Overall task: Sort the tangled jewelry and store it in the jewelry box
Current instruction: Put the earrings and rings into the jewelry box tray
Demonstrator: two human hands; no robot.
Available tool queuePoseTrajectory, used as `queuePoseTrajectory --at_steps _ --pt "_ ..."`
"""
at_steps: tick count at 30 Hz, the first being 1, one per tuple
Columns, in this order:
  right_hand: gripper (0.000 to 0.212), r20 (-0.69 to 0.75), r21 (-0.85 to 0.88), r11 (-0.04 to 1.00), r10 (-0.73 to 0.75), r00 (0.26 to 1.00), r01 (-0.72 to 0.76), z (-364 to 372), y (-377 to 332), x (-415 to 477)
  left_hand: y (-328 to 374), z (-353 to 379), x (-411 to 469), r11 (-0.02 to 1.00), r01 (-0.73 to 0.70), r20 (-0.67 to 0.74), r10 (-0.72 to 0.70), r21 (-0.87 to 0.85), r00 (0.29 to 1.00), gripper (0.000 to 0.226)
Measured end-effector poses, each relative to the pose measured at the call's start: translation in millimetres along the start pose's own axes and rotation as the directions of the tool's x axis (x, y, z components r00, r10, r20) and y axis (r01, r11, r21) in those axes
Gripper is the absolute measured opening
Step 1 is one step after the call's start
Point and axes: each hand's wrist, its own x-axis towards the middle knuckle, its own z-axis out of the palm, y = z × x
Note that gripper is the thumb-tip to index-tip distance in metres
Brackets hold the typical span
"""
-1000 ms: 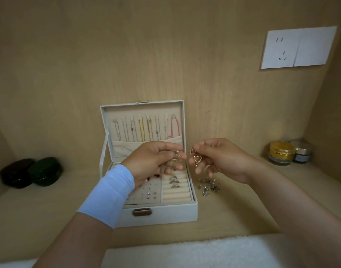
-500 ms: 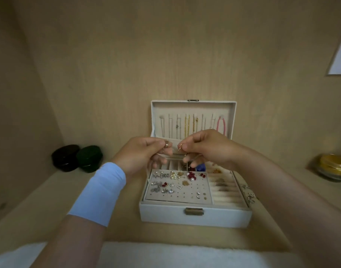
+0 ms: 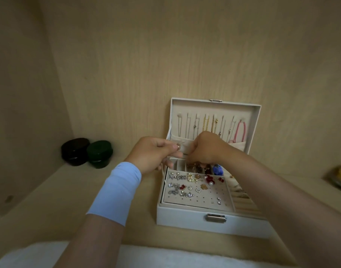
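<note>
Open jewelry box held necklaces in its lid, earrings on its tray. My left grip pinched a gold piece; for my right grip, I could not tell.

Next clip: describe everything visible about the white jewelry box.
The white rectangular leather-look jewelry box sits on the wooden shelf, lid raised, metal clasp in front. Chains and a pink cord hang in the beige-lined lid. Its tray holds stud earrings, ring rolls at right, compartments behind. The left hand, pinching a small gold piece, and the right hand are above those compartments; contact unclear.
</note>
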Motion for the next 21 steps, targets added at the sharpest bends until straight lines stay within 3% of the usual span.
queuePoseTrajectory --at_steps 3,6,9,11,12,17,21 --pt "0.02 -0.009 -0.085 0.996 -0.007 1.0 0.006 5.0 -3.3 2.4 -1.3 -0.6 -0.1 0.996 0.023 0.073 -0.016 -0.084 0.997 0.015" --pt "0.028 -0.034 -0.012 1.0 -0.023 0.999 0.023 -1.7 -0.2 -1.0 -5.0 -2.2 0.4 0.996 0.021 0.085 -0.013 -0.09 0.996 0.017" --pt "0.019 -0.07 0.282 0.951 -0.113 0.991 0.129 -16.8 2.6 -15.1 -7.3 -2.7 1.9 0.996 0.016 0.075 -0.01 -0.089 0.997 0.017" --pt "0.014 0.033 0.577 0.802 -0.214 0.976 0.157 -21.8 3.6 -28.2 -7.7 -1.4 2.9 0.996 0.009 0.078 -0.002 -0.086 0.997 0.017" --pt "0.016 0.05 0.618 0.766 -0.262 0.964 0.176 -22.3 5.1 -31.9 -7.5 0.1 3.4 0.996 0.003 0.076 0.003 -0.084 0.997 0.017" --pt "0.018 -0.049 0.596 0.757 -0.297 0.954 0.266 -15.4 10.2 -27.9 -2.7 5.1 3.5 0.999 -0.006 -0.02 0.005 -0.034 1.0 0.011" --pt "0.022 -0.006 0.659 0.713 -0.313 0.95 0.239 -13.1 12.1 -23.9 -4.2 6.5 5.6 0.999 -0.024 -0.082 0.026 0.023 0.996 0.009"
